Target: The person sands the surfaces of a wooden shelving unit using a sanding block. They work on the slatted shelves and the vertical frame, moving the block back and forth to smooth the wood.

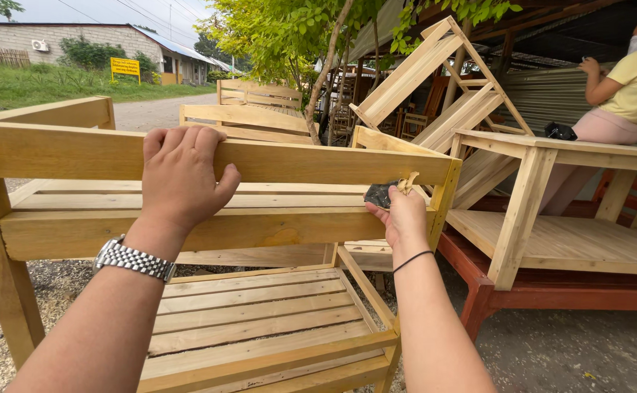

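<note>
At lower centre of the frame, slatted seat boards of an unpainted wooden bench (260, 313) lie bare and pale. Above them, the left hand (181, 178) drapes over the bench's top rail (296, 160), fingers curled loosely over its edge, while the right hand (403, 218) pinches a dark, folded scrap of sandpaper (381, 194) against the rail's right end; the wood looks unvarnished throughout. Behind, at right, more raw frames are stacked and a person (624, 94) sits on a table (551, 145).

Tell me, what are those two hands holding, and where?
Left hand grips the bench's top rail from above. Right hand pinches a dark sandpaper piece by its edge.
</note>
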{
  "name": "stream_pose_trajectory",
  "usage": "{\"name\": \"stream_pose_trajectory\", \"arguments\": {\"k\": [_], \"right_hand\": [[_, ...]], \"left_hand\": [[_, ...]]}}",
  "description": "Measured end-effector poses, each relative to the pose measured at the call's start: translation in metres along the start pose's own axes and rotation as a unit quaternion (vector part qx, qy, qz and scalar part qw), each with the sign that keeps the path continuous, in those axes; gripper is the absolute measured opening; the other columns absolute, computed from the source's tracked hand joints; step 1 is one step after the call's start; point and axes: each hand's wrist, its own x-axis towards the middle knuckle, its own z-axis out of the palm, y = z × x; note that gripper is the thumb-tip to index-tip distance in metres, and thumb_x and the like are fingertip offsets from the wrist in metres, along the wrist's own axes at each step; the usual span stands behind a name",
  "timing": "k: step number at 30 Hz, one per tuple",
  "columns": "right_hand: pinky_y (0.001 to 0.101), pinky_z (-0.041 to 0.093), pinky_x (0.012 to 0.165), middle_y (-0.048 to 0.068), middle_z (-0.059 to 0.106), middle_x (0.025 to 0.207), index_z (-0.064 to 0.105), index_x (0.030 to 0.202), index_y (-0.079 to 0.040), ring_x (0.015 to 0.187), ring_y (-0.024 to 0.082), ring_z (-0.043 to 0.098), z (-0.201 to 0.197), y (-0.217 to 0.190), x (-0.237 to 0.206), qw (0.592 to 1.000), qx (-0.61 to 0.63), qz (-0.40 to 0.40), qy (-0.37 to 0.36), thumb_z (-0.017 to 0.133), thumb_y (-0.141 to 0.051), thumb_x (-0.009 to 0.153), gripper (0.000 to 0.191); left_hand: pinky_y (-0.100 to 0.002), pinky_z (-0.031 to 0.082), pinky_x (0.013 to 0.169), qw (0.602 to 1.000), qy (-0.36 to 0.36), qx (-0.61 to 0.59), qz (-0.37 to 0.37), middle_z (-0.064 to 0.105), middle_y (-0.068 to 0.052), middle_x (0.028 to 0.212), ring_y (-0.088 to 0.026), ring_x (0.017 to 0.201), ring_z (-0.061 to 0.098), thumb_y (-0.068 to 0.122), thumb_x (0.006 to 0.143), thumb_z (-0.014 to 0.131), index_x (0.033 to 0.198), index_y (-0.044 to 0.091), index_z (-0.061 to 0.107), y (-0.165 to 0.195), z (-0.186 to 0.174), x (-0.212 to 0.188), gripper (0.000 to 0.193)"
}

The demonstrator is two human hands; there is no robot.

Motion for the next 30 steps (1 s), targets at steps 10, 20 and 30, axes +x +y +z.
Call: {"name": "stream_pose_trajectory", "arguments": {"k": [10,20,30], "right_hand": [[0.065,0.049,0.108,0.028,0.044,0.141,0.035,0.138,0.01,0.124,0.045,0.056,-0.056,-0.023,0.069,0.924,0.362,0.11,0.056,0.033,0.007,0.098,0.04],[0.059,0.05,0.103,0.025,0.05,0.134,0.038,0.138,0.005,0.123,0.042,0.059,-0.046,0.003,0.061,0.917,0.392,0.057,0.039,0.036,0.014,0.092,0.047],[0.0565,0.05,0.104,0.021,0.052,0.134,0.043,0.135,0.0,0.119,0.04,0.062,-0.048,0.014,0.068,0.922,0.384,0.042,0.015,0.035,0.014,0.09,0.048]], "left_hand": [[-0.044,0.033,0.109,1.0,-0.009,0.0,-0.008,0.067,-0.007,0.108,-0.026,0.11,0.058,0.036,0.082,0.068,0.109,0.011,0.063,0.009,-0.001,0.002,0.037],[-0.045,0.032,0.109,1.0,0.001,0.004,0.009,0.066,-0.007,0.112,-0.026,0.112,0.057,0.037,0.082,0.068,0.113,0.011,0.062,0.007,0.0,0.0,0.041],[-0.044,0.032,0.11,1.0,0.01,0.005,0.022,0.066,-0.008,0.114,-0.025,0.114,0.057,0.039,0.082,0.068,0.115,0.011,0.062,0.005,-0.001,0.0,0.043]]}}
